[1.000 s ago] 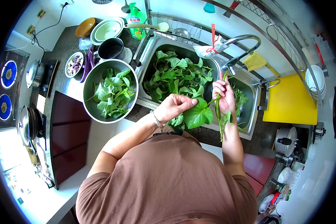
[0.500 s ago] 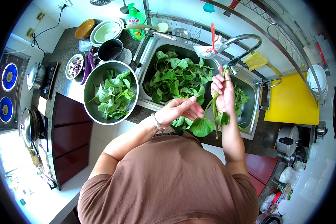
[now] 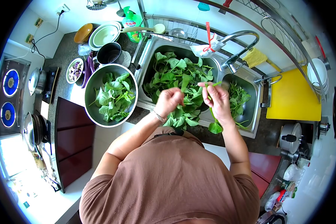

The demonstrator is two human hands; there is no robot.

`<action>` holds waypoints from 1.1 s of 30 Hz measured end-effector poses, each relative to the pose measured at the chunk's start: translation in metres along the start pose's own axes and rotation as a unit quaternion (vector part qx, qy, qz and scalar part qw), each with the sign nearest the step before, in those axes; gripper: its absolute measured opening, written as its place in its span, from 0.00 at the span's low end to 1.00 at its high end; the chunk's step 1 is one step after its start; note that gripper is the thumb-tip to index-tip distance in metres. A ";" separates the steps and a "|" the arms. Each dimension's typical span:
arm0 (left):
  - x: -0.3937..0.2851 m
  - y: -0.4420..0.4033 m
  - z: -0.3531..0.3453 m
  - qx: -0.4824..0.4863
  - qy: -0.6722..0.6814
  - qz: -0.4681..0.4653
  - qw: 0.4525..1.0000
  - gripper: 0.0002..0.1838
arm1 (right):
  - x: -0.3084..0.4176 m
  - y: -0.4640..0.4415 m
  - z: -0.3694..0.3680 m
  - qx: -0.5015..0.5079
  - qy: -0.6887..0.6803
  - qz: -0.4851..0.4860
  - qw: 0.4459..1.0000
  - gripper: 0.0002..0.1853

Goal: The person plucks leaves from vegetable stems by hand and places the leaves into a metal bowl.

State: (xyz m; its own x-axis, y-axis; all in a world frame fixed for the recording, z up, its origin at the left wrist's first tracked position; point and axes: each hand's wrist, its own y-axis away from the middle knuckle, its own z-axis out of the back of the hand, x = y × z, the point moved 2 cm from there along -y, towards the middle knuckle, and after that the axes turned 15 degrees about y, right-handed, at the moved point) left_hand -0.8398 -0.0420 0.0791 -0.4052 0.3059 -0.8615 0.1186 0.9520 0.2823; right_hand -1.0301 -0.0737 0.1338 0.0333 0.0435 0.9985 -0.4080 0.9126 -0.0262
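My right hand [image 3: 219,102] pinches a green leafy stem [image 3: 211,112]; one end pokes out above the fingers and a rounded leaf hangs below the palm. Left of it, my left hand [image 3: 170,102] is closed over the large sink basin, its fingertips curled together. What lies in those fingers is hidden, and a blurred green patch shows just beyond them. Beneath both hands, a heap of leafy greens [image 3: 171,76] fills the large basin [image 3: 148,61] and spills over its front edge. More stems and leaves [image 3: 238,98] lie in the small basin [image 3: 253,112].
A metal bowl [image 3: 86,95] of picked leaves stands left of the sink. Behind it are a black pot [image 3: 110,55], eggplants [image 3: 88,71] and a bowl of cut pieces [image 3: 75,71]. The faucet [image 3: 244,34] arches over the basins. A yellow cutting board [image 3: 295,99] lies right.
My left hand has moved up and left, away from the stem, and its fingers have closed. My right hand has lowered slightly, still holding the stem. The large leaf no longer hangs between the hands.
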 end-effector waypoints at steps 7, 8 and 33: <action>-0.035 0.009 0.038 -0.062 -0.094 -0.091 0.989 0.11 | 0.003 0.012 0.033 -0.059 0.162 0.029 0.985 0.15; -0.038 0.017 0.031 -0.057 -0.188 -0.102 0.975 0.11 | 0.000 0.012 0.035 -0.046 0.162 0.017 0.986 0.15; -0.092 0.067 0.159 -0.288 -0.597 -0.347 0.664 0.13 | -0.106 0.029 0.139 0.012 0.796 -0.125 0.592 0.36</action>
State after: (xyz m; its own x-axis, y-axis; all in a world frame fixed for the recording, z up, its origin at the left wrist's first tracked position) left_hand -0.6507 -0.0042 0.1108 0.8666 -0.0848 -0.4917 -0.2265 0.8112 -0.5391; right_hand -1.1720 -0.1077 0.0342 0.9054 0.2550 -0.3396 -0.2222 0.9659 0.1330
